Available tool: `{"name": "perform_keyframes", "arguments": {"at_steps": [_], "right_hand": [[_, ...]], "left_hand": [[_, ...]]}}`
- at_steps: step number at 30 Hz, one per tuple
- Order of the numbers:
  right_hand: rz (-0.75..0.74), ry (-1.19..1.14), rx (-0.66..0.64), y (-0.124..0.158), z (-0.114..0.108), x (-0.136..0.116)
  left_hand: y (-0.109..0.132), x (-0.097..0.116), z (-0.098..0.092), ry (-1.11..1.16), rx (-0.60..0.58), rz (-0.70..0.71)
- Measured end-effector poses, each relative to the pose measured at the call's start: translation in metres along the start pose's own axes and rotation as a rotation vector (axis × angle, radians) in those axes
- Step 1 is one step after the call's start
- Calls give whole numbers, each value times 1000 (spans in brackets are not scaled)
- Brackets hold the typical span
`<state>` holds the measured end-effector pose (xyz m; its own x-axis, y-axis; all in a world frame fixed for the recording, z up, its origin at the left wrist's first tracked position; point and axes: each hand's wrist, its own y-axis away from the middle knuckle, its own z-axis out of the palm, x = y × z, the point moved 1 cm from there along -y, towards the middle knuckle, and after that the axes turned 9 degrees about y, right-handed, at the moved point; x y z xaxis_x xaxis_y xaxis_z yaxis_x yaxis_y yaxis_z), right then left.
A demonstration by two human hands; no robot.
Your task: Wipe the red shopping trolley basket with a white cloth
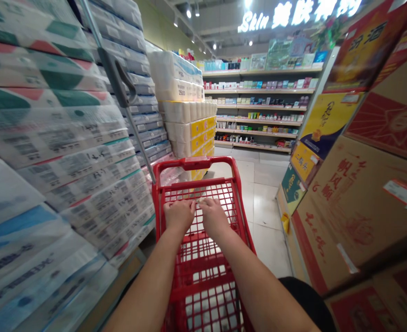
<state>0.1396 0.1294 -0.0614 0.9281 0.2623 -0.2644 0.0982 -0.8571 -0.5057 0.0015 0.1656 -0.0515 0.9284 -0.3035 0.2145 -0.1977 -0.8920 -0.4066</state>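
Observation:
Both my arms reach forward over a red plastic shopping basket [239,184] with grid walls. My left hand [179,216] is closed, its fingers curled in toward the middle. Close beside it, my right hand [214,216] is closed too, fingertips pinched together. Between the fingertips is a small pale thing, too small and blurred to name. Through the grid below the hands, the light floor shows. A thin metal pole with a grey grip [115,76] rises at the basket's left corner, leaning up to the left; neither hand touches it.
Tall stacks of wrapped paper packs [51,106] line the left side, with toilet roll packs [185,115] farther on. Cardboard cartons [365,203] are piled close on the right. A tiled floor aisle [268,216] leads to shelves of small boxes and bottles [258,106] under a lit sign [300,14].

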Motion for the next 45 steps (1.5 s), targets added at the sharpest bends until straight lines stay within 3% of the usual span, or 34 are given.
{"name": "perform_keyframes", "arguments": {"at_steps": [2, 6, 11, 16, 21, 26, 31, 36, 41, 45], "right_hand": [[-20, 5, 1, 1, 1, 0], [158, 56, 70, 3, -1, 0], [-77, 27, -28, 5, -2, -7], [159, 96, 32, 4, -2, -1], [-50, 35, -74, 6, 1, -10], [203, 43, 8, 3, -7, -1], [-37, 31, -81, 6, -2, -10], [179, 62, -8, 4, -8, -2], [-39, 1, -101, 5, -7, -7], [149, 23, -16, 3, -7, -3]], "left_hand": [[0, 0, 0, 2, -2, -5], [0, -1, 0, 1, -4, -6], [0, -1, -1, 4, -15, -3], [0, -1, -1, 16, -21, -14], [0, -1, -1, 17, -34, -14], [-1, -1, -1, 16, -42, -14], [-1, -1, -1, 33, -30, -5], [0, -1, -2, 33, -49, -18], [-1, -2, 0, 29, -39, -9], [-1, -3, 1, 21, -37, 7]]}}
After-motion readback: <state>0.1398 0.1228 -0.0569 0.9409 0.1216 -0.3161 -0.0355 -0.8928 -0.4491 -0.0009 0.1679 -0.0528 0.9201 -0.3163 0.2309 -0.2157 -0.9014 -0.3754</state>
